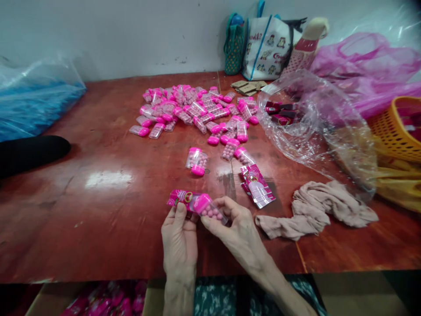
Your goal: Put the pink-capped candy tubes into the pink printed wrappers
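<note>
Left hand [180, 241], fingers nearly closed, pinches a magenta printed packet [178, 198]; right hand [241, 230], similarly closed, grips a clear, pink-capped container [207, 207] of round pink pellets [212, 213] between the hands.

Clad in a dark green fabric garment [213, 298] with pale, blotchy print; bare at left hand [180, 241], right hand [241, 230] and forearms [179, 292].

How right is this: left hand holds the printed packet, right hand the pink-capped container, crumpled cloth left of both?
Not left: in the head view the cloth lies to the right. The left hand holds the printed packet, the right hand the pink-capped container.
</note>
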`<state>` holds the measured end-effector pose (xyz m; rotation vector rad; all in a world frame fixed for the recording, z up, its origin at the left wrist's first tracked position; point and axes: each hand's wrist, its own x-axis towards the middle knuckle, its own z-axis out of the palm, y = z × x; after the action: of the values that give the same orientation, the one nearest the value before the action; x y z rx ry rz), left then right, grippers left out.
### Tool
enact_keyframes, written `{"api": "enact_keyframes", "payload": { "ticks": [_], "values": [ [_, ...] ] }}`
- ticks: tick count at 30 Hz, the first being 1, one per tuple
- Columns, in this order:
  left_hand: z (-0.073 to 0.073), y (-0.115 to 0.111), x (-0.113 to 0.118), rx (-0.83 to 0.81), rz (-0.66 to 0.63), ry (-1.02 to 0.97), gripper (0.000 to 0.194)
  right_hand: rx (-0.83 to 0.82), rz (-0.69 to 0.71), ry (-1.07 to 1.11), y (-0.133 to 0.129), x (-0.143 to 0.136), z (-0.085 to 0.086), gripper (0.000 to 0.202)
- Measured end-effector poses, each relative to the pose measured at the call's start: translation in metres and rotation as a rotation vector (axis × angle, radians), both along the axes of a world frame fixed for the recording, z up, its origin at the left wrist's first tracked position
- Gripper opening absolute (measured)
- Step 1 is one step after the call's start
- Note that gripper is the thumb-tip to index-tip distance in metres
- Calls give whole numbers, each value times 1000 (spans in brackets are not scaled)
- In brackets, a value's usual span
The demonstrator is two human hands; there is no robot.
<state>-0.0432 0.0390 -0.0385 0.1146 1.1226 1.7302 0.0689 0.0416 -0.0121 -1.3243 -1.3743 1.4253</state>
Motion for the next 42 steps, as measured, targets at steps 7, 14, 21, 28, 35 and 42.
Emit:
{"api": "enact_keyframes", "payload": {
  "ticks": [7, 14, 21, 28, 35, 42],
  "values": [
    [7, -1, 2, -71, -89, -20, 19, 125, -64, -82, -8, -7, -5, 13],
    [8, -2, -1, -45, -135, -32, 24, -62, -14, 225, -10, -5, -10, 17],
    [6, -2, 3, -31, -116, 39, 17, 177, -104, -54, -14, -10, -15, 15],
    [2, -3, 5, 2, 10, 173, 21, 62, -32, 62, -12, -6, -17, 17],
    [3, -2, 3, -75, -178, 60, 25, -25, -13, 188, -10, -4, -17, 18],
    [9, -4, 6, -111, -160, 96, 19, 39, -12, 107, -12, -4, -19, 17]
  ]
}}
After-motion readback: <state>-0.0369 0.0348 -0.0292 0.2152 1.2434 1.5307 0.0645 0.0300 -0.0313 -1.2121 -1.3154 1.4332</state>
